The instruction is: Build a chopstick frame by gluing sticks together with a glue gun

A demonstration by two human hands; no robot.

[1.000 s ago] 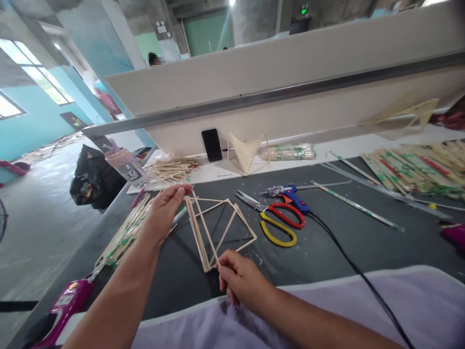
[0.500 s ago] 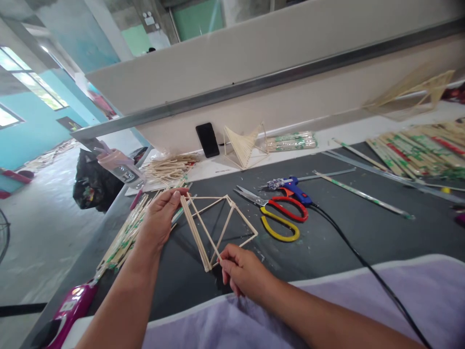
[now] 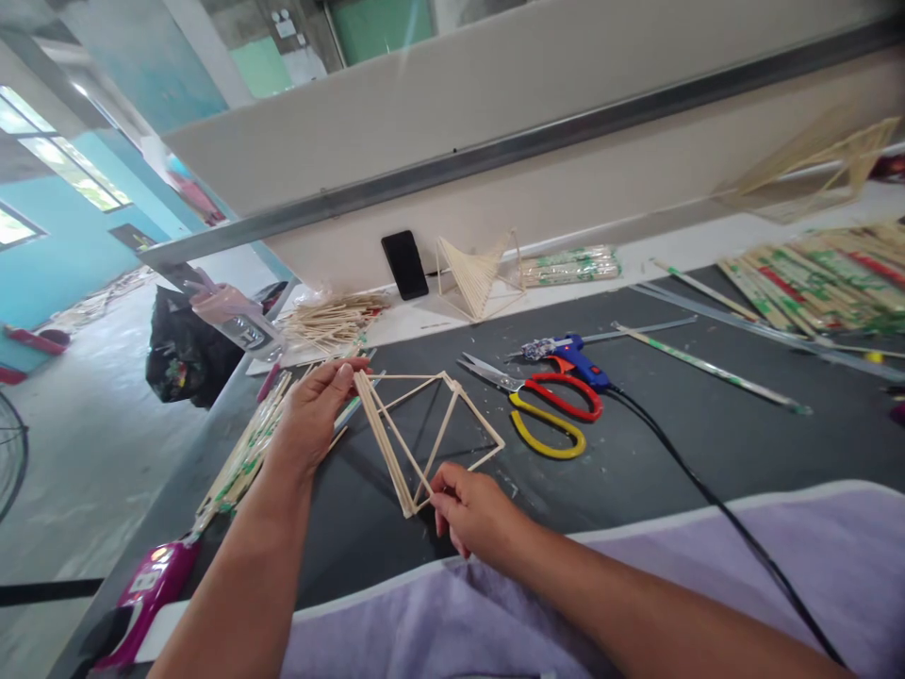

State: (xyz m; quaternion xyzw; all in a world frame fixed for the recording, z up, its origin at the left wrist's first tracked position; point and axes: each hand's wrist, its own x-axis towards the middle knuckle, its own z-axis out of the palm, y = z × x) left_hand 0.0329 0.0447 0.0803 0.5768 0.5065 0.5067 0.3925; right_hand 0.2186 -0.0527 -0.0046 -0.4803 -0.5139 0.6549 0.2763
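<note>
Wooden sticks make up the frame (image 3: 442,426) between my hands, at the dark worktop (image 3: 636,462) (how much of it touches down, I can't tell). My left hand (image 3: 311,415) pinches its upper left corner, thumb against fingers, beside the row of close-set sticks. My right hand (image 3: 473,511) pinches the near end of a slanting stick (image 3: 397,432) by the frame's lower corner, fingertips pressed together. Right of the frame lie open scissors (image 3: 519,385), just beside a blue glue gun (image 3: 585,366); a phone (image 3: 405,265) leans behind.
</note>
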